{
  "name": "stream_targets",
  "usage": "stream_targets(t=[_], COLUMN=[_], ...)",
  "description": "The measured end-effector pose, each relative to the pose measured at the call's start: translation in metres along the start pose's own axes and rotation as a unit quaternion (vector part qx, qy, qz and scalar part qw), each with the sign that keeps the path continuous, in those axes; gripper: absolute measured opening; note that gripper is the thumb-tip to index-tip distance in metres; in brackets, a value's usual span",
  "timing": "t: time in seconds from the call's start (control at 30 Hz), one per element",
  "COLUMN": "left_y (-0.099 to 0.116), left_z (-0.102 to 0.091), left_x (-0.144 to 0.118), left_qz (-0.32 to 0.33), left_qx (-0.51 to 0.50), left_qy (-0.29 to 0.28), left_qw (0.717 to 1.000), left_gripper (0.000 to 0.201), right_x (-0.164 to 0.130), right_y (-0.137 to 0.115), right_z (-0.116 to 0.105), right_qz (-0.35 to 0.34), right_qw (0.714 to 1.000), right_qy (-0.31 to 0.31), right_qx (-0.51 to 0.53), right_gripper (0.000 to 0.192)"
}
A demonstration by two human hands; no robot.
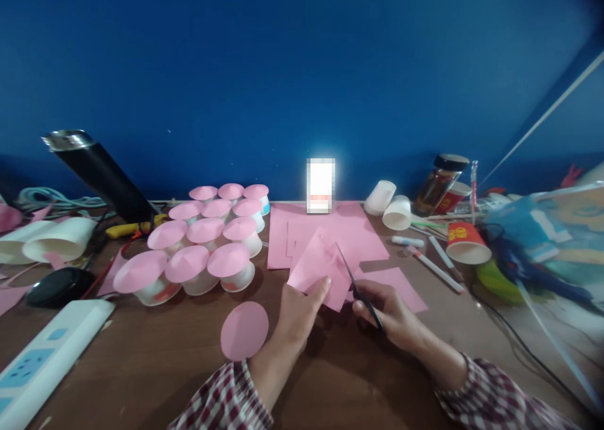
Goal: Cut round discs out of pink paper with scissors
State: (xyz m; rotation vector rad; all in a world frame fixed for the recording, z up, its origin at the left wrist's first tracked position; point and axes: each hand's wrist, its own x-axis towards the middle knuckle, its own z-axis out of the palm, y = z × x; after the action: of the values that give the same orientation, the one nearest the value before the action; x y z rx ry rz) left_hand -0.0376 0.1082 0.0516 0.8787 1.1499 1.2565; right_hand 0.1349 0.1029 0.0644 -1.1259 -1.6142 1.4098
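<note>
Cups of white paper (198, 284) under pink paper cones (187, 263) look finished at centre left, while just below centre the left hand (299, 317) pinches a squarish pink paper sheet (311, 260), seemingly not fully cut, the right hand's (391, 314) grip clamped on black-handled scissors (350, 274).

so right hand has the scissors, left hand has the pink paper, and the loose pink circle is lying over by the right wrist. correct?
One fix: the loose pink circle lies by the left wrist, not the right; see the head view. Rest stands: right hand has the scissors, left hand the pink paper.
</note>
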Motion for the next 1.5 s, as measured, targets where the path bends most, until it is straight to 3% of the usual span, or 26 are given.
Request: stream_targets(t=[1.5], left_y=[-0.002], left_z=[-0.002], left_x=[0.001], left_qz=[-0.011], left_qx=[0.018], left_qy=[0.021], left_qw=[1.0], left_gripper=[0.038], right_x=[0.001], right_y=[-0.001], right_z=[0.0], right_qz=[0.022], right_qw=[0.999], right_qy=[0.032], right_qx=[-0.011], right_gripper=[0.037])
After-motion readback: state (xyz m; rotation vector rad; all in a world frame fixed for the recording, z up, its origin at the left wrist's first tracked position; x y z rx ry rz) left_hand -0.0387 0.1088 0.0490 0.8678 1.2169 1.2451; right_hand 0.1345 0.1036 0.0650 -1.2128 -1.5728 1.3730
